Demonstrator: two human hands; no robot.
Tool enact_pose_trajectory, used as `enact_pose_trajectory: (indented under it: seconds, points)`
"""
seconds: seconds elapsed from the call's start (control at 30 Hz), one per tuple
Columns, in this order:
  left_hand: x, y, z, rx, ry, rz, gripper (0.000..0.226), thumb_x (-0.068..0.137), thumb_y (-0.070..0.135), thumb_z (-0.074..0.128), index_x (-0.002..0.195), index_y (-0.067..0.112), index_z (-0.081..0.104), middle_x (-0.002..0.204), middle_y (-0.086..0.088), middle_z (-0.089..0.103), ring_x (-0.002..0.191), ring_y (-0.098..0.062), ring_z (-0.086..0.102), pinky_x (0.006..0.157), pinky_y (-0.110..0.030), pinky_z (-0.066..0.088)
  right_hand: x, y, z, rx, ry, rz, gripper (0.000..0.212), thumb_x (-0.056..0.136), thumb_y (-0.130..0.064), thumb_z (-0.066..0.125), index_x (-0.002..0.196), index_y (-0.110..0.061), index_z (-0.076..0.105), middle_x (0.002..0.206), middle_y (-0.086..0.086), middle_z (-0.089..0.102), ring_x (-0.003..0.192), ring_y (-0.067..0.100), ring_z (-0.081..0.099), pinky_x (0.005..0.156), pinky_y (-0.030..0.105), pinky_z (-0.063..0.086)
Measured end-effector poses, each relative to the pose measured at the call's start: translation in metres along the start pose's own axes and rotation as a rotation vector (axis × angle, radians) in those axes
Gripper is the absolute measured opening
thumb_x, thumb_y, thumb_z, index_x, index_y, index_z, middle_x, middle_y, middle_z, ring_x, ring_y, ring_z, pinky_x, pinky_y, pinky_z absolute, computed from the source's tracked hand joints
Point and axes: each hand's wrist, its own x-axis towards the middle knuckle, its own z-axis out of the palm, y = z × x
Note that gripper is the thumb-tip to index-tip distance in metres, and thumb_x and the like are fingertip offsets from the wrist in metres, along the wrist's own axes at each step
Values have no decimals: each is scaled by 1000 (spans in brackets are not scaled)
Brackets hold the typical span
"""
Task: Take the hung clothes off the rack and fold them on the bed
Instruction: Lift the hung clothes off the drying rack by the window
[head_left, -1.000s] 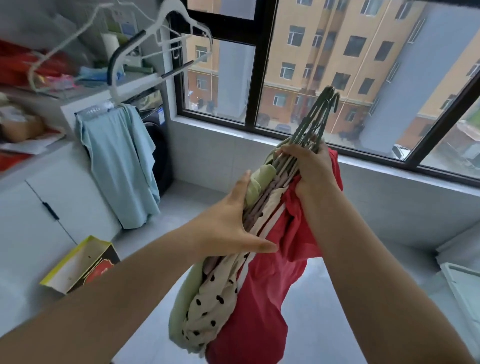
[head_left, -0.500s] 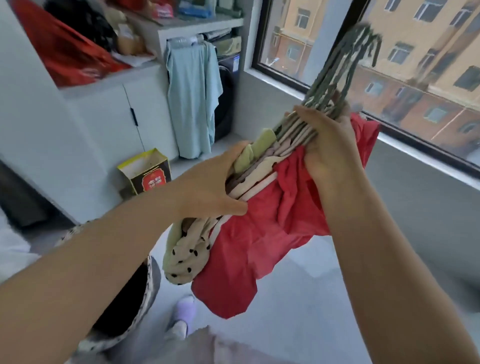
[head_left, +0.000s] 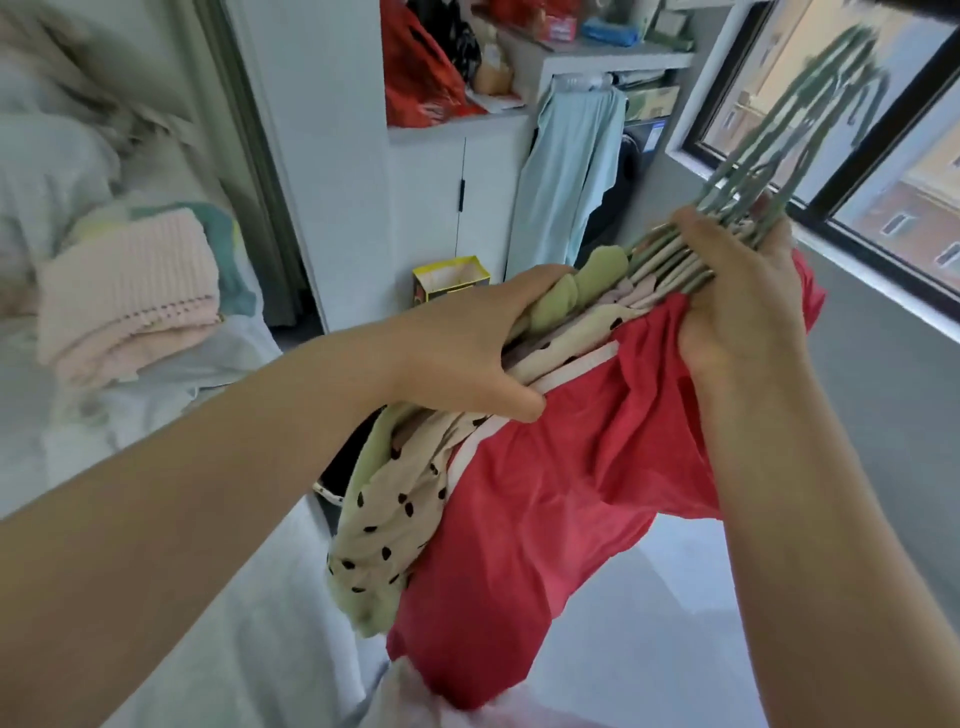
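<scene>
The left hand (head_left: 467, 343) grasps the bundled clothes, with its fingers wrapped behind the green garment (head_left: 582, 283) and its thumb on the red garment (head_left: 545, 519). The right hand (head_left: 743, 306) clamps the hangers (head_left: 737, 171) at their necks, and the hooks project above it. The spotted garment (head_left: 395, 514) hangs below the left hand. The bed (head_left: 156, 405) lies left of the left hand and carries a folded pink knit (head_left: 124, 291).

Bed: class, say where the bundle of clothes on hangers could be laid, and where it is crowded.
Free for the bundle of clothes: the pale sheet just in front of the folded pink blanket. Crowded: the blanket itself and the rumpled bedding behind it.
</scene>
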Motion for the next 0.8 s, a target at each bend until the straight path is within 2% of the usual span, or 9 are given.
enact_pose_trajectory:
  seconds: [0.1,0.2,0.27,0.33,0.37,0.47,0.57,0.67,0.8]
  points:
    - [-35,7,4,5,-2,12,93,68,33,72,142,39,16,121,10,54,104,-10,55,90,-34,49,-35,-1,6,13,-41,3,42,80,13,58,113,-6,42,81,13,57,67,26,64,70,40,54]
    - [-68,17,13,27,10,7,88,70,29,72,140,38,19,117,6,56,101,-14,57,86,-35,50,-63,-3,4,58,-49,28,51,78,15,58,124,-1,41,84,16,56,69,27,64,71,41,55]
    - [-90,21,24,27,37,-1,87,70,30,72,139,39,21,117,10,55,101,-11,55,82,-25,48,-82,-4,2,52,-67,52,59,77,16,58,131,1,38,88,18,55,73,29,64,75,44,55]
    - [-111,29,36,23,68,-7,88,71,29,72,141,39,20,120,16,52,102,-6,53,81,-15,43,-101,-7,2,54,-101,71,58,77,16,58,130,0,40,88,17,55,76,30,62,80,46,54]
    - [-122,34,43,15,83,-12,88,71,28,73,141,38,20,120,17,51,103,-4,53,82,-14,42,-109,-9,-1,53,-117,75,55,77,16,58,126,-2,42,87,16,55,75,29,61,81,46,54]
    - [-154,54,69,-33,150,-31,88,69,29,74,140,37,23,118,18,52,103,-2,53,84,-15,43,-137,-21,-8,64,-194,98,48,75,15,59,116,-7,45,85,15,56,77,30,61,80,46,53]
    - [-183,75,96,-96,211,-67,89,63,34,70,140,36,25,121,18,51,108,-3,53,92,-25,46,-163,-35,-15,59,-248,122,59,75,15,60,127,-6,41,89,17,55,82,32,59,82,48,53]
    - [-209,90,117,-144,269,-95,89,61,36,69,139,37,25,124,16,52,112,-7,53,96,-36,46,-190,-45,-14,29,-311,124,64,77,14,59,133,-5,36,89,17,55,78,31,62,78,45,54]
    - [-240,103,134,-234,317,-123,87,61,28,69,138,32,29,118,16,56,108,-3,55,93,-31,48,-219,-53,-11,-27,-351,150,63,78,13,59,134,-6,37,97,19,54,84,33,62,82,48,55]
